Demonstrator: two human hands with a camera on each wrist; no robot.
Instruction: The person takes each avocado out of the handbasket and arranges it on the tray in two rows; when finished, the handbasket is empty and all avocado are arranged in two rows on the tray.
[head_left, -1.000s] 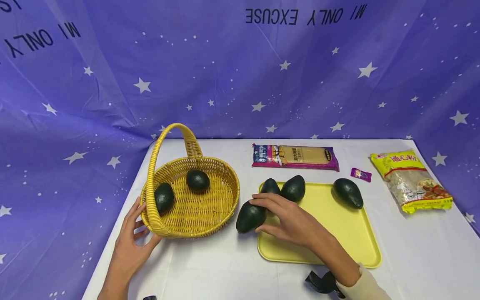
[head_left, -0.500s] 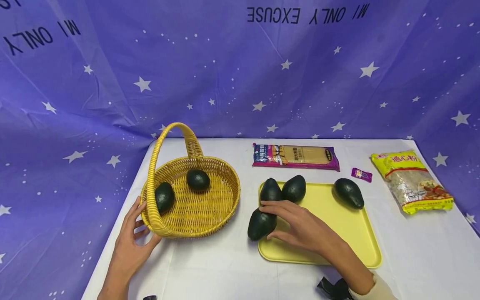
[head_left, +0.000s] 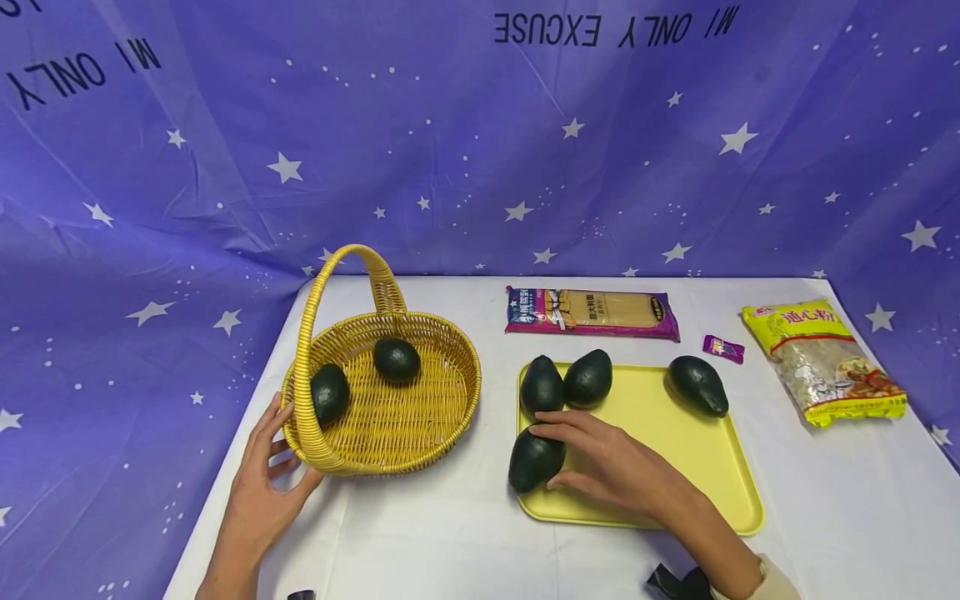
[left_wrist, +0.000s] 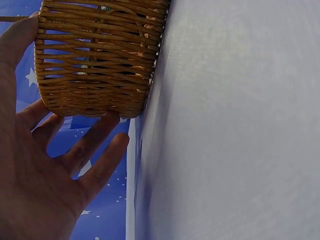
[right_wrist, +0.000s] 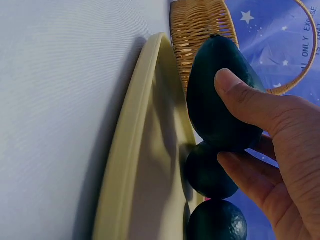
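My right hand [head_left: 611, 458] pinches a dark green avocado [head_left: 536, 461] between thumb and fingers, over the front-left part of the yellow tray [head_left: 697, 475]. In the right wrist view that avocado [right_wrist: 220, 100] hangs above the tray's floor. Two more avocados lie side by side at the tray's back left, one [head_left: 542, 387] close behind my fingertips, the other [head_left: 588, 377] to its right. Another avocado [head_left: 697, 387] lies at the back right. My left hand [head_left: 258, 500] touches the wicker basket [head_left: 450, 433] at its left side, fingers spread and fairly straight in the left wrist view.
Inside the basket lie two avocados, one at the left [head_left: 329, 395] and one further back [head_left: 396, 360]. Behind the tray are a pasta packet [head_left: 592, 312] and a small purple sachet [head_left: 723, 348]. A yellow-topped bag [head_left: 825, 362] lies at the right. The basket's handle [head_left: 303, 358] arches high.
My right hand and its avocado have moved right and toward me, from between basket and tray to over the tray's left part. The left hand stays at the basket.
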